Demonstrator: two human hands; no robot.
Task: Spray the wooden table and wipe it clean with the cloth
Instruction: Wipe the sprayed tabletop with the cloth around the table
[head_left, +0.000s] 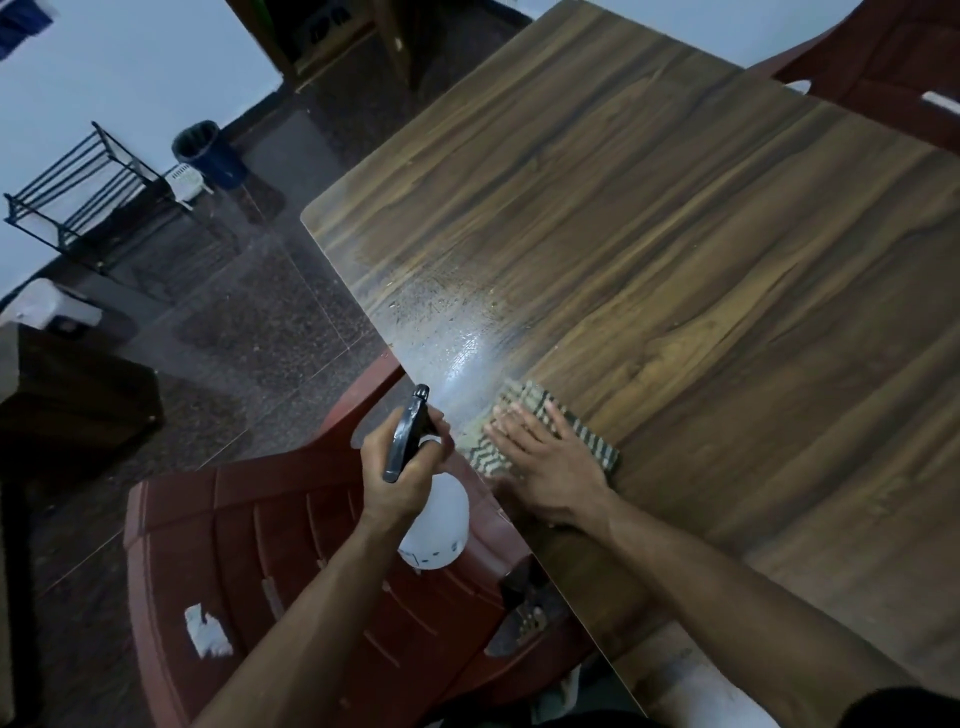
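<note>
The wooden table (675, 234) fills the right of the view, with a wet, shiny patch of spray droplets (457, 332) near its left edge. My left hand (400, 467) grips a white spray bottle (439, 525) by its dark trigger head, nozzle pointing at the wet patch. A striped green-and-white cloth (587, 436) lies on the table beside the edge. My right hand (545, 457) rests flat on the cloth with fingers spread, pressing it down.
A red plastic chair (249, 545) stands below the table's left edge under my left arm. Another red chair (893, 62) is at the far right corner. A black metal rack (83, 197), a dark bin (208, 153) and a white stool stand on the floor at left.
</note>
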